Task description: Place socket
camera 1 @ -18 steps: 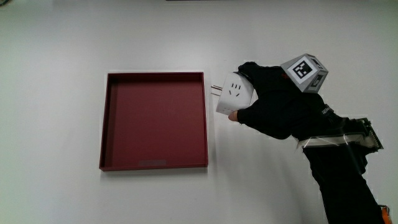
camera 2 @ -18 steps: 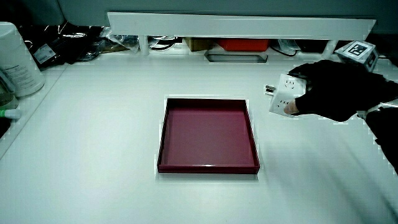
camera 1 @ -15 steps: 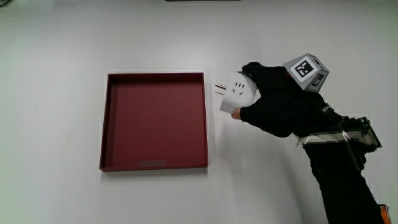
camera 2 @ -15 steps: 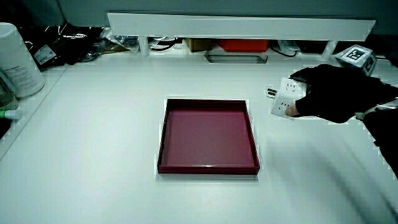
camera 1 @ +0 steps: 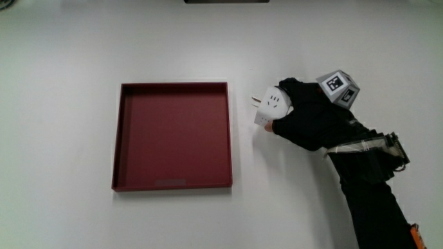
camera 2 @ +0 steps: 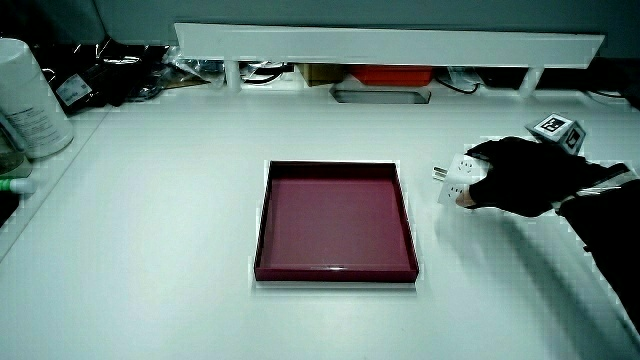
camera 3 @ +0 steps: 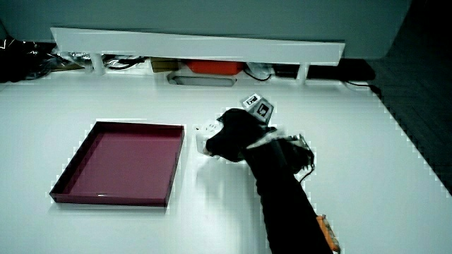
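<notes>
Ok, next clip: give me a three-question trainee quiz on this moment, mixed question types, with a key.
1. True or false: the socket lies inside the tray.
2. What does the hand grasp?
A. the tray
B. the socket
C. nothing
3. Fill in: the socket's prongs point toward the ____.

Key:
1. False: it is beside the tray, over the bare table, in the hand.
2. B
3. tray
</notes>
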